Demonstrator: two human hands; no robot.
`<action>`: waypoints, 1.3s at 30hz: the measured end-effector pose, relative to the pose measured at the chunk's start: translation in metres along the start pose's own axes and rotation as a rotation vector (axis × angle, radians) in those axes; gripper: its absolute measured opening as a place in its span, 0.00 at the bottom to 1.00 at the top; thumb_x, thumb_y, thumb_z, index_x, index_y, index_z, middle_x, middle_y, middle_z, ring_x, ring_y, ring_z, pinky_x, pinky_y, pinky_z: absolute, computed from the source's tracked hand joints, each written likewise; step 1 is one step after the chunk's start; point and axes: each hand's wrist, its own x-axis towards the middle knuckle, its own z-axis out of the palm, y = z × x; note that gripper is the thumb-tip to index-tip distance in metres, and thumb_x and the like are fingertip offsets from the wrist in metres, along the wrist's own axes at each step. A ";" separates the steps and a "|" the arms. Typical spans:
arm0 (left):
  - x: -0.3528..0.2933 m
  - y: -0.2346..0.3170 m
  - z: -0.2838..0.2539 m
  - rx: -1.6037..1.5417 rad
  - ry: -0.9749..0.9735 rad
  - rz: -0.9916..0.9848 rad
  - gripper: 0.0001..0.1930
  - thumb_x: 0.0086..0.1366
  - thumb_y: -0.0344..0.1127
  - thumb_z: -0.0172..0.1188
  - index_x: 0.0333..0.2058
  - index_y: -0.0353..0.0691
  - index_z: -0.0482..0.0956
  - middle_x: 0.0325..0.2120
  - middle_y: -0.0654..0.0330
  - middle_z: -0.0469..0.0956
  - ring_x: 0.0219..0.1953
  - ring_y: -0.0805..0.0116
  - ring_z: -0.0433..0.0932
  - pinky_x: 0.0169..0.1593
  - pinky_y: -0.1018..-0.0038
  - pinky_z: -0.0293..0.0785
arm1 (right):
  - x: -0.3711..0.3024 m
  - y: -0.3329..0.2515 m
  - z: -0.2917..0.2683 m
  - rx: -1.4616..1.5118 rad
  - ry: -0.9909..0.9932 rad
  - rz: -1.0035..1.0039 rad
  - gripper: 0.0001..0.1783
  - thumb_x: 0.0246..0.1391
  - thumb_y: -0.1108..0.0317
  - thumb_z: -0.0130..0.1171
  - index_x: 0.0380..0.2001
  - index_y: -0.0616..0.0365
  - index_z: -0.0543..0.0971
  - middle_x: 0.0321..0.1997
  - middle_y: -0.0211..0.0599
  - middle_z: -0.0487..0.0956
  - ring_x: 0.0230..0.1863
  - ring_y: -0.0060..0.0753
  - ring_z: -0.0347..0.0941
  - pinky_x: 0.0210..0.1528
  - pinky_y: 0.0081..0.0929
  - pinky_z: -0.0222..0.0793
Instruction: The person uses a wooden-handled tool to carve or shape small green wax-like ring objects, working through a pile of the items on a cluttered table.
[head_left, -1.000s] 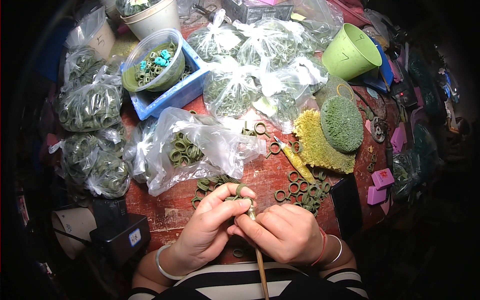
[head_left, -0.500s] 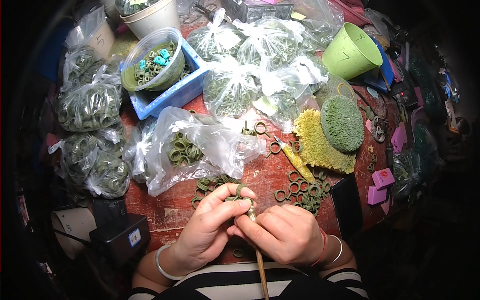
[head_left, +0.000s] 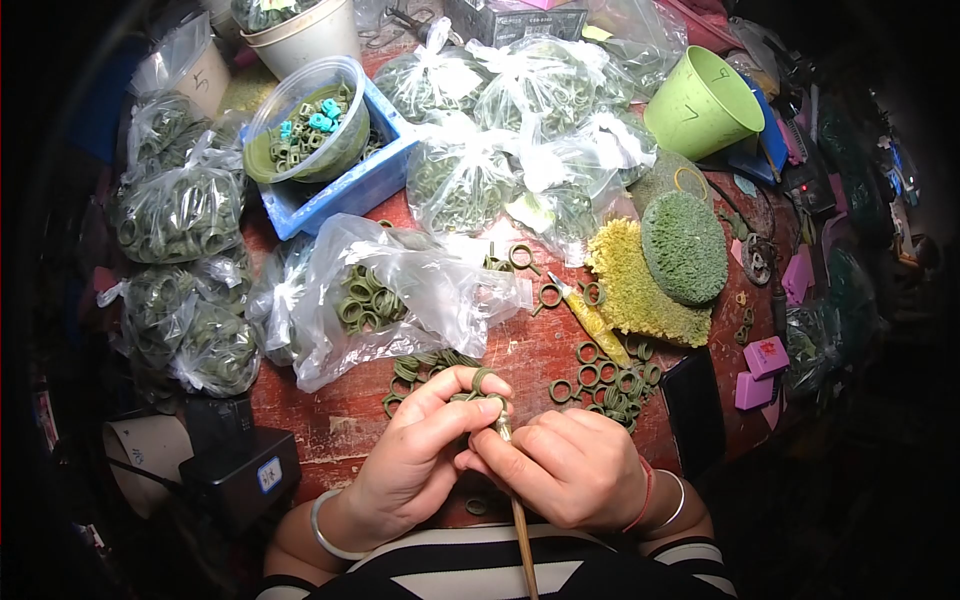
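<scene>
Low over the red work table, my left hand (head_left: 412, 462) pinches a dark green ring (head_left: 482, 381) between thumb and forefinger. My right hand (head_left: 568, 468) is closed around a slim wooden-handled tool (head_left: 524, 552), whose metal upper part meets the ring near my left thumb. The tool's tip is hidden by the fingers and ring. Just beyond my left hand lies a heap of similar green rings (head_left: 445, 360). More loose rings (head_left: 622, 385) are spread beyond my right hand. One ring (head_left: 476, 506) rests on the table below my hands.
A plastic bag (head_left: 325, 280) of rings lies ahead, with tied bags (head_left: 465, 180) behind it. At left stands a blue bin (head_left: 330, 205) bearing a clear tub (head_left: 262, 165). Rightward are a yellow tube (head_left: 592, 320), a yellow sponge-like pad (head_left: 625, 285), a green pad (head_left: 684, 248) and a dark flat slab (head_left: 695, 410).
</scene>
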 end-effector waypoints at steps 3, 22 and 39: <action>0.000 0.000 0.000 0.004 -0.002 0.000 0.09 0.65 0.27 0.56 0.44 0.36 0.72 0.33 0.64 0.75 0.32 0.81 0.73 0.32 0.86 0.68 | 0.001 -0.001 -0.003 -0.001 -0.008 0.007 0.16 0.44 0.69 0.57 0.38 0.64 0.79 0.22 0.29 0.67 0.22 0.24 0.67 0.20 0.21 0.59; 0.002 0.000 -0.001 -0.002 -0.014 0.001 0.09 0.65 0.27 0.56 0.44 0.36 0.72 0.33 0.64 0.75 0.33 0.80 0.74 0.33 0.85 0.70 | 0.004 0.001 -0.002 0.004 0.050 0.005 0.11 0.53 0.66 0.60 0.35 0.63 0.78 0.20 0.27 0.68 0.20 0.22 0.67 0.18 0.21 0.59; 0.003 0.000 0.000 -0.003 -0.002 -0.002 0.09 0.65 0.28 0.56 0.43 0.37 0.71 0.33 0.63 0.75 0.32 0.80 0.73 0.30 0.86 0.69 | 0.005 0.002 -0.001 -0.005 0.033 -0.001 0.11 0.53 0.66 0.60 0.34 0.63 0.78 0.20 0.27 0.67 0.20 0.23 0.66 0.19 0.22 0.58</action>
